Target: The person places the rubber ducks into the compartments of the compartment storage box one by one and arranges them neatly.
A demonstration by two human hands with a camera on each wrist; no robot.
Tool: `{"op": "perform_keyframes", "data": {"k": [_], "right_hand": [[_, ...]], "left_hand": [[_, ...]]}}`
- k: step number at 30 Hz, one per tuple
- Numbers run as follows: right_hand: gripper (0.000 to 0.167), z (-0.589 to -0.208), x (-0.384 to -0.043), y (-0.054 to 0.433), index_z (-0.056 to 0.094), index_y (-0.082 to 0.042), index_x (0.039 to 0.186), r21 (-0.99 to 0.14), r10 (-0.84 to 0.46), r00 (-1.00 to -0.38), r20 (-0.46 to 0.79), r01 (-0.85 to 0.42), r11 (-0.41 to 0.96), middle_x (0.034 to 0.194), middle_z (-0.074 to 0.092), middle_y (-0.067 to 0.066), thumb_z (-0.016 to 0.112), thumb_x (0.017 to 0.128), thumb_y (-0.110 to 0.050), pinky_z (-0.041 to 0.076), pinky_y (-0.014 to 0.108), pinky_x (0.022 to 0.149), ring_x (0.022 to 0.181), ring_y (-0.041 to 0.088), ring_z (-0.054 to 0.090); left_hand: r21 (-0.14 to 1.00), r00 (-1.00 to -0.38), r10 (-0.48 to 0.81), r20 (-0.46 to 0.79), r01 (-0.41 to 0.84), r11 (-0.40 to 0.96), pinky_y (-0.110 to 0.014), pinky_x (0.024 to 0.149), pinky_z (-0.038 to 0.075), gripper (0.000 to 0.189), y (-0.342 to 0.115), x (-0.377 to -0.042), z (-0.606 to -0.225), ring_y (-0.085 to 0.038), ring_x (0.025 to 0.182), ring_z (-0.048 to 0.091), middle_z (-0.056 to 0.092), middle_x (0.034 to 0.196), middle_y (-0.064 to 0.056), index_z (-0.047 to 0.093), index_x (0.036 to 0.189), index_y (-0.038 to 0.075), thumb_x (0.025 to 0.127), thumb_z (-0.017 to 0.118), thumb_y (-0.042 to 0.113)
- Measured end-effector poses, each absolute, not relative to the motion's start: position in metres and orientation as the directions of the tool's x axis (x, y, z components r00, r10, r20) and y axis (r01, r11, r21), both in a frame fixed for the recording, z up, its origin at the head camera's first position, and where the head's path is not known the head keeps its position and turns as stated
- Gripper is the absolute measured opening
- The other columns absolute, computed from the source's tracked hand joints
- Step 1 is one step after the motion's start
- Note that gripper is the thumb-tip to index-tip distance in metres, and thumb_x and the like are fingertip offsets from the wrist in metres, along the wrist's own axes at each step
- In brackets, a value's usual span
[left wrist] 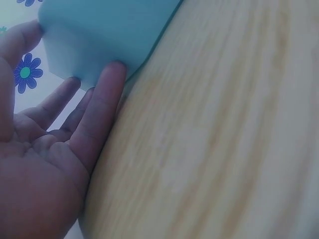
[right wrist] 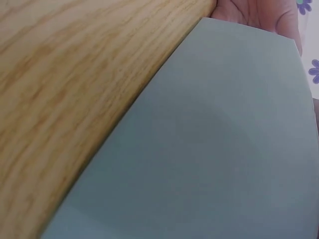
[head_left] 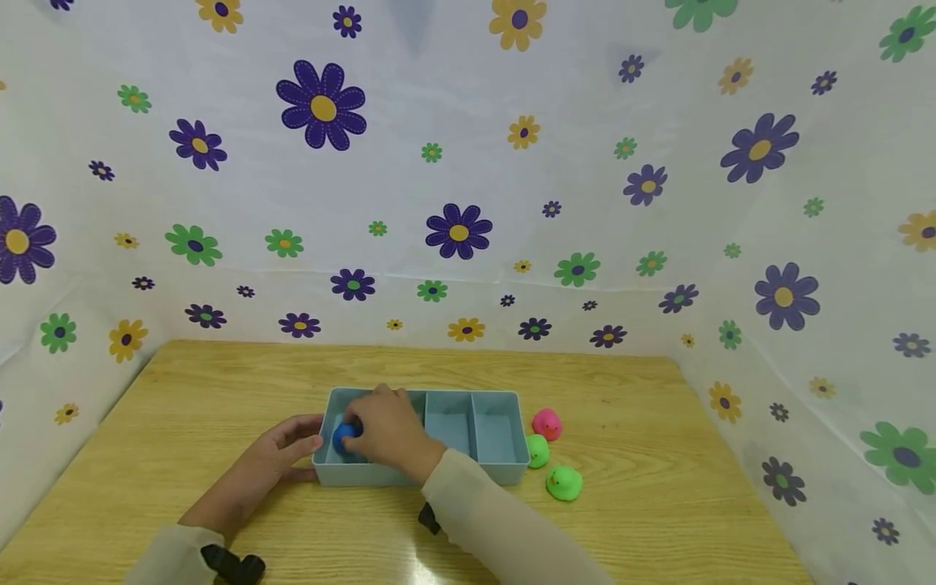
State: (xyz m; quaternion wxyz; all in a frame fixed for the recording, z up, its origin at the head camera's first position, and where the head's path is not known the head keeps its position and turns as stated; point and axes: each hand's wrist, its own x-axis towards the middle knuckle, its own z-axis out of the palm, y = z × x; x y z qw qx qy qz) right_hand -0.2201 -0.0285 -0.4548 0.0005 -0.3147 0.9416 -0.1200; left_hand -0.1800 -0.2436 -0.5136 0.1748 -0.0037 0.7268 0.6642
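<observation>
Right hand (head_left: 387, 431) curled around blue duck (head_left: 344, 436) in leftmost compartment of tray (head_left: 504, 398), left hand (head_left: 281, 455) flat, fingers straight against tray's left end wall on table (head_left: 183, 406); likely risk: tray sliding or tipping rightward into loose ducks (head_left: 556, 459) if pushed too hard.
</observation>
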Motion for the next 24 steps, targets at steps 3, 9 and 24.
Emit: {"op": "perform_keyframes", "data": {"k": [3, 9, 24], "right_hand": [[0.022, -0.454, -0.219, -0.03, 0.078, -0.026, 0.111, -0.207, -0.591, -0.805, 0.052, -0.588, 0.782, 0.102, 0.074, -0.017, 0.077, 0.094, -0.041, 0.042, 0.029, 0.084, 0.1, 0.008, 0.057], [0.027, -0.454, -0.217, -0.024, 0.075, -0.026, 0.117, -0.204, -0.609, -0.791, 0.061, -0.607, 0.768, 0.114, 0.072, -0.014, 0.074, 0.096, -0.043, 0.046, 0.033, 0.094, 0.109, 0.011, 0.058], [0.02, -0.432, -0.21, 0.105, 0.071, -0.01, 0.114, -0.411, -0.599, -0.66, 0.453, -0.751, 0.517, 0.115, 0.067, 0.0, 0.073, 0.094, -0.013, 0.057, 0.029, 0.091, 0.103, 0.017, 0.063]], "left_hand": [[0.965, -0.938, 0.231, -0.258, -0.236, 0.118, -0.047, 0.094, 0.059, 0.066, -0.244, -0.181, -0.516, -0.038, 0.136, 0.051, 0.04, 0.158, -0.022, 0.036, 0.158, 0.005, 0.106, 0.06, 0.037], [0.965, -0.934, 0.247, -0.259, -0.239, 0.108, -0.047, 0.095, 0.059, 0.068, -0.244, -0.181, -0.518, -0.039, 0.138, 0.05, 0.038, 0.159, -0.023, 0.035, 0.158, 0.004, 0.105, 0.061, 0.037], [0.961, -0.934, 0.236, -0.268, -0.241, 0.137, -0.046, 0.096, 0.059, 0.069, -0.245, -0.18, -0.516, -0.04, 0.142, 0.044, 0.038, 0.16, -0.021, 0.034, 0.159, 0.007, 0.105, 0.06, 0.04]]}}
